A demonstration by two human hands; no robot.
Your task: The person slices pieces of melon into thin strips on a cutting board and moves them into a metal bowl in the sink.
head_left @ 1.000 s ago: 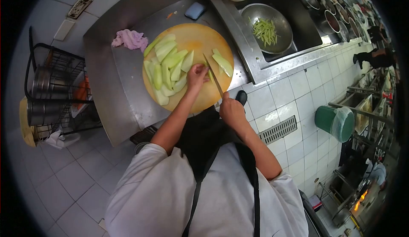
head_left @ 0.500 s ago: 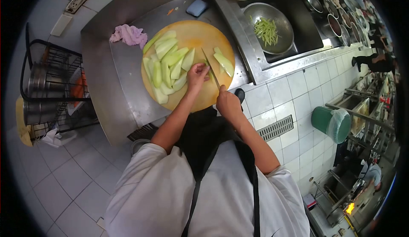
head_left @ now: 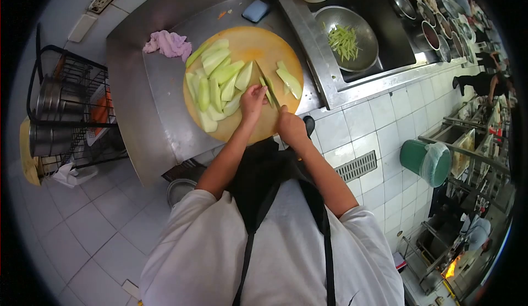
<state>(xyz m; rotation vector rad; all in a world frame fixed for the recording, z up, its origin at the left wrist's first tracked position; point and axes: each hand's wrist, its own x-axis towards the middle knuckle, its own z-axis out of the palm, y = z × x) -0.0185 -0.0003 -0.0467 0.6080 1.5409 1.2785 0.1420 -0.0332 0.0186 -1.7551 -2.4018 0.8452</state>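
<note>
My right hand (head_left: 291, 127) is wrapped round the handle of a knife (head_left: 266, 80), whose blade slants up and left over a round cutting board (head_left: 275, 42). My left hand (head_left: 253, 101) has its fingers curled onto a small pale green vegetable piece (head_left: 269, 95) right beside the blade; the fingertips partly cover it. To the left of that hand lies a heap of peeled, light green vegetable wedges (head_left: 219, 80). A few more cut pieces (head_left: 289, 83) rest on the board to the right of the knife.
A metal bowl (head_left: 369, 36) holding cut green strips (head_left: 344, 43) stands by the sink (head_left: 393, 56). A pink cloth (head_left: 168, 45) and a blue sponge (head_left: 256, 10) lie on the steel counter (head_left: 159, 94). A wire rack with pots (head_left: 60, 100) is at left; a green bin (head_left: 413, 155) stands at right.
The knife blade's tip has shifted slightly left, and my right hand has moved a little up and left. The small piece now shows more clearly beside the blade.
</note>
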